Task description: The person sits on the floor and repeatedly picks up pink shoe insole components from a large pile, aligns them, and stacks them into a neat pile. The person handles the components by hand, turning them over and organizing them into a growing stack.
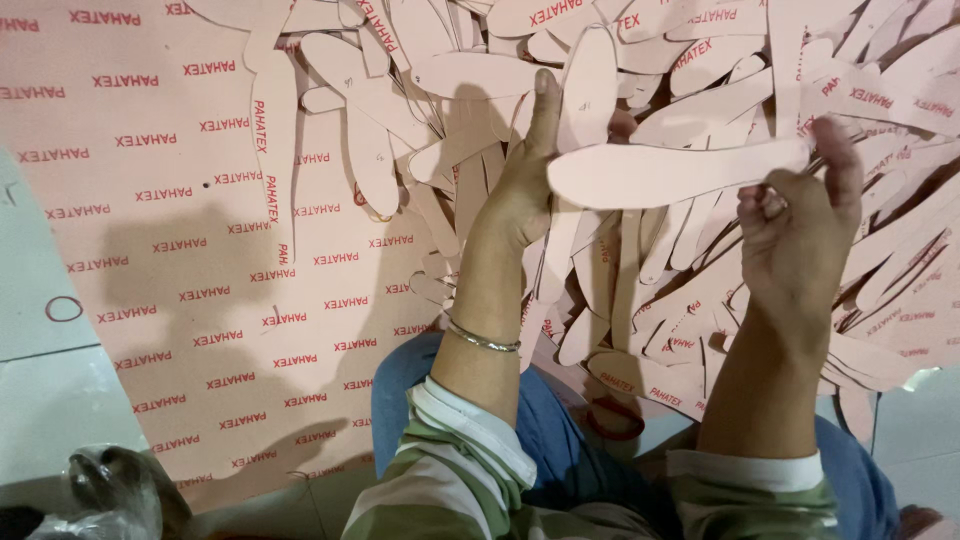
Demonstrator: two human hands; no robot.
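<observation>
Both hands are raised over a heap of cut-outs, sharing one pale pink insole-shaped board piece (pixel 670 172) that lies nearly level between them. The left hand (pixel 525 180) closes on its rounded end, thumb pointing straight up along a second, upright insole piece (pixel 588 85) that stands just behind the palm; the fingers are mostly hidden behind the board, so how they curl cannot be told. The right hand (pixel 800 225) pinches the narrower end of the level piece between thumb and fingertips, the rest of the fingers bent inward. A thin metal bangle (pixel 483 340) rings the left wrist, and striped sleeves (pixel 470 470) with white cuffs cover both forearms. Beneath and beyond the hands sprawls the pile of insole cut-outs (pixel 690 300), overlapping at every angle (some plain, some carrying red print). Left of the left hand lies a large flat pink board sheet (pixel 180 300) covered in repeated red lettering, with a few long cut-outs resting on its upper edge. Below the forearms show the person's blue-trousered knees (pixel 560 420), and at the far lower left, well apart from the hands, sits a crumpled clear plastic bag (pixel 110 495).
</observation>
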